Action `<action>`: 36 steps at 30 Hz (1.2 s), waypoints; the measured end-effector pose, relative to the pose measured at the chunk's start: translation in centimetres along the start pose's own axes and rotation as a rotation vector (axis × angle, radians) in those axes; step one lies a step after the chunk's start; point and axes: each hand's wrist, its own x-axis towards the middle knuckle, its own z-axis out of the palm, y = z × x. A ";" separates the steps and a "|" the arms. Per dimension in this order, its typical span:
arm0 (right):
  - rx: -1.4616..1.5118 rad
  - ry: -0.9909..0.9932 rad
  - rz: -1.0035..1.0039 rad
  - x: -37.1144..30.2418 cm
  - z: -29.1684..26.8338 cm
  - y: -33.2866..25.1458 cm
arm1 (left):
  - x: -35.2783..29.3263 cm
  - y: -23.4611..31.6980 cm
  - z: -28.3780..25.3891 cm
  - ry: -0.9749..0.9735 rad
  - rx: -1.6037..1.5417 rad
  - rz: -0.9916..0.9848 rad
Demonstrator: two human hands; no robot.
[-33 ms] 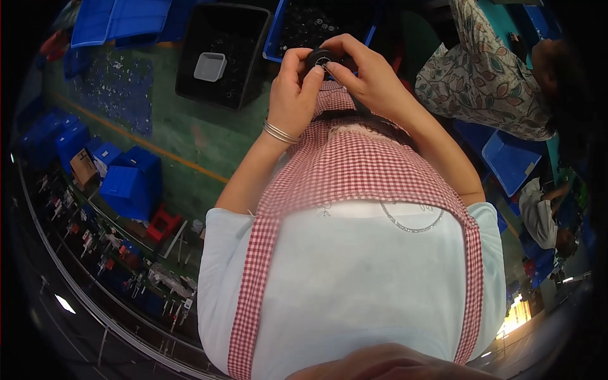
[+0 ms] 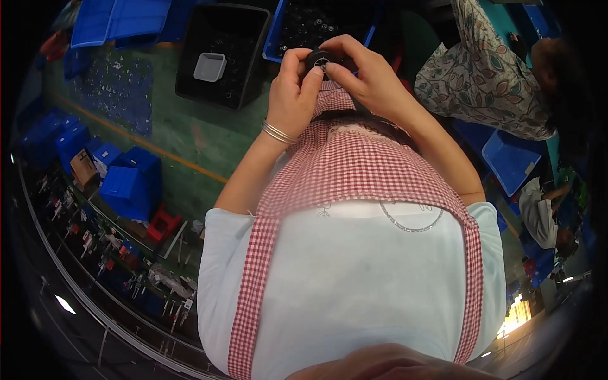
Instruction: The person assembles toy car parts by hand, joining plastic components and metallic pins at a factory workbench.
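Green floor [image 2: 190, 136] with an orange stripe [image 2: 145, 142], blue bins [image 2: 130, 183] stacked left, black crate [image 2: 253, 57] ahead

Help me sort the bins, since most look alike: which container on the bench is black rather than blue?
The black bin left of the hands, holding a small grey tray. The bins around it are blue, like the blue one lower left.

1. The small round part [image 2: 321, 60] pinched between both hands looks like matt black plastic or rubber with a glossy pale centre.
2. Thin bangles [image 2: 278, 132] on the left wrist gleam like polished metal.
3. The checked apron [image 2: 354, 171] is woven cloth, matt.
4. At 11 o'clock, the black bin [image 2: 250, 69] and blue crates [image 2: 120, 22] look like smooth plastic.
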 end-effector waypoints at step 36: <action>0.240 -0.015 0.163 8.1 -0.2 0.3 | 7.7 -3.2 -3.7 -0.013 -0.830 -0.281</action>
